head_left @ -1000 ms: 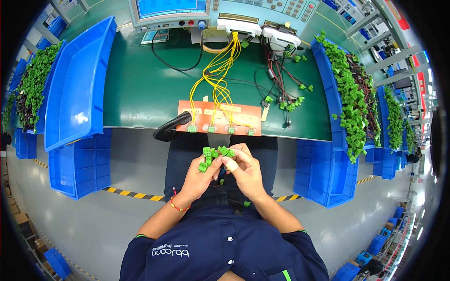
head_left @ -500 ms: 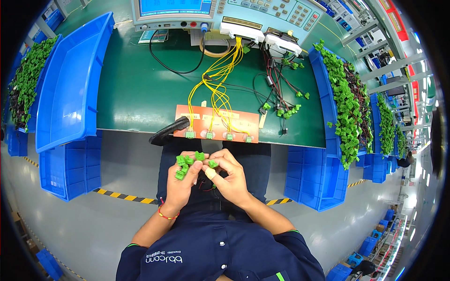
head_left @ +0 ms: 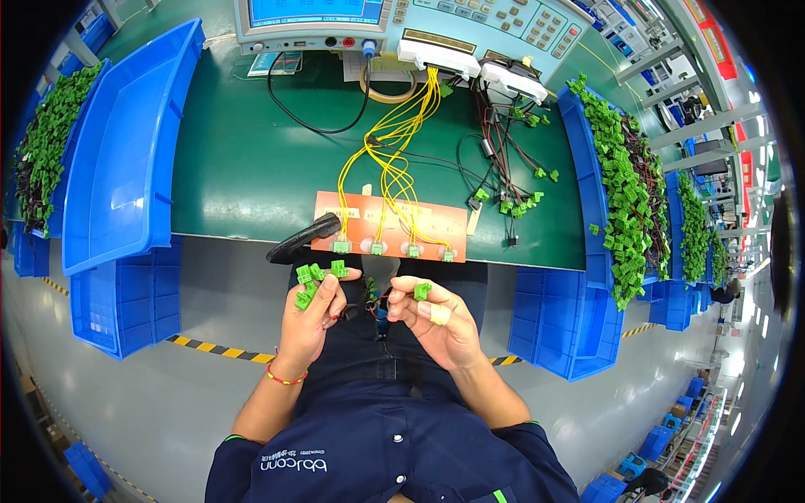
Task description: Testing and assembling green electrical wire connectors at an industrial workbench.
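Note:
My left hand (head_left: 303, 331) is closed on several green connectors (head_left: 308, 293), which stick out above its thumb and fingers. To its right and apart from it, my right hand (head_left: 446, 335) pinches one green connector (head_left: 422, 291); a pale wrap covers one of its digits. Dark and red wires (head_left: 370, 303) hang in the gap between the hands, partly hidden by the fingers. Just beyond the hands, an orange board (head_left: 355, 226) lies at the bench's near edge. Green sockets (head_left: 340, 247) line its front, joined to yellow wires (head_left: 392, 151).
A test instrument (head_left: 495, 33) stands at the back of the green bench (head_left: 243, 168). A black handle-like piece (head_left: 303, 238) juts over the near edge. On the left is a blue tray (head_left: 126, 151); on the right, a blue bin (head_left: 587, 176) heaped with green connectors (head_left: 620, 210).
My hands have moved apart: the left a little leftward, the right to the right with its connector. The wires between them show more now.

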`<action>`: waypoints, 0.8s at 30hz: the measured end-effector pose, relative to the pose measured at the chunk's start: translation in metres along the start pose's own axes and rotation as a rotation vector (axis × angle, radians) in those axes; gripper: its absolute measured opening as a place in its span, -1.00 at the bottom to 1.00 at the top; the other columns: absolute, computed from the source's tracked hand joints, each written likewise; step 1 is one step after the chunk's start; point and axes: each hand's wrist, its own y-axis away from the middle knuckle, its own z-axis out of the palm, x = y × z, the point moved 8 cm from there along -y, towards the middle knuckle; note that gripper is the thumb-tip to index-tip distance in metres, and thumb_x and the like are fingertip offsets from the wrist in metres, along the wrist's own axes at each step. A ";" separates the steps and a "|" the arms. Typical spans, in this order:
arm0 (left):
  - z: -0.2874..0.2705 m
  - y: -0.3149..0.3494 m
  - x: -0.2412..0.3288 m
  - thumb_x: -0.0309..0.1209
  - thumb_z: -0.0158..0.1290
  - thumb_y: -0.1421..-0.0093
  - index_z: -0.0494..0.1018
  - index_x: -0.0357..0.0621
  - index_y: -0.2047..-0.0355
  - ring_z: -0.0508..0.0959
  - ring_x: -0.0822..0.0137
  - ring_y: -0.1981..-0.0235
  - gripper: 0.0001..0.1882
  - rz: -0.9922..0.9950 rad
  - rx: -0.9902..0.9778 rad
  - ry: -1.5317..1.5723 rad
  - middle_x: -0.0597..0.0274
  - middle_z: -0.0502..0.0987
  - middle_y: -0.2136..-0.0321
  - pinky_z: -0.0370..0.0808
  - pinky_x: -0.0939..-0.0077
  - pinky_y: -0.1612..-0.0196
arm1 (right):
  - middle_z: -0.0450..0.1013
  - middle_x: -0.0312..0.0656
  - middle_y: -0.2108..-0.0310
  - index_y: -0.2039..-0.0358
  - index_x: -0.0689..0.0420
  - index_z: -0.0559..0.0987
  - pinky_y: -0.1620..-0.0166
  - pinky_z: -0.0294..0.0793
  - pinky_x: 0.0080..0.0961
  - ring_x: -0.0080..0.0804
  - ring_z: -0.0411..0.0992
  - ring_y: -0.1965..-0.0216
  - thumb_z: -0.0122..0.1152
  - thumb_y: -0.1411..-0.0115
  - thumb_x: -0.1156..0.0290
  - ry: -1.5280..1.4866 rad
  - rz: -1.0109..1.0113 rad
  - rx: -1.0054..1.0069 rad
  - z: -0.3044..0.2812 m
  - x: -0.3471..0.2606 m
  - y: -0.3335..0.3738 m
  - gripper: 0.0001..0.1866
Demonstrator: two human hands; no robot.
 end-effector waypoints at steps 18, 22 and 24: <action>-0.005 -0.002 -0.003 -0.39 0.03 -0.33 0.42 -0.20 0.14 0.19 0.70 0.61 -0.84 0.093 0.137 0.110 0.45 0.35 0.56 0.03 0.77 0.60 | 0.53 -0.10 0.27 0.01 0.29 0.53 0.20 0.55 -0.51 -0.39 0.57 0.30 0.11 -0.26 0.58 0.793 -0.156 0.048 0.003 -0.011 -0.006 -0.72; -0.001 -0.005 -0.003 -0.32 0.04 -0.33 0.50 -0.28 0.14 0.16 0.71 0.61 -0.74 0.041 0.114 0.128 0.54 0.24 0.63 0.00 0.74 0.58 | 0.55 -0.09 0.40 0.18 0.30 0.53 0.31 0.58 -0.49 -0.39 0.55 0.47 0.20 -0.22 0.53 0.313 0.044 0.135 -0.015 0.010 -0.022 -0.83; 0.001 -0.004 -0.004 -0.31 0.04 -0.33 0.50 -0.27 0.16 0.13 0.73 0.62 -0.75 0.009 0.103 0.153 0.57 0.21 0.63 0.00 0.75 0.58 | 0.56 -0.08 0.40 0.22 0.27 0.54 0.36 0.57 -0.52 -0.43 0.53 0.50 0.22 -0.21 0.51 0.240 0.073 0.150 -0.015 0.020 -0.029 -0.85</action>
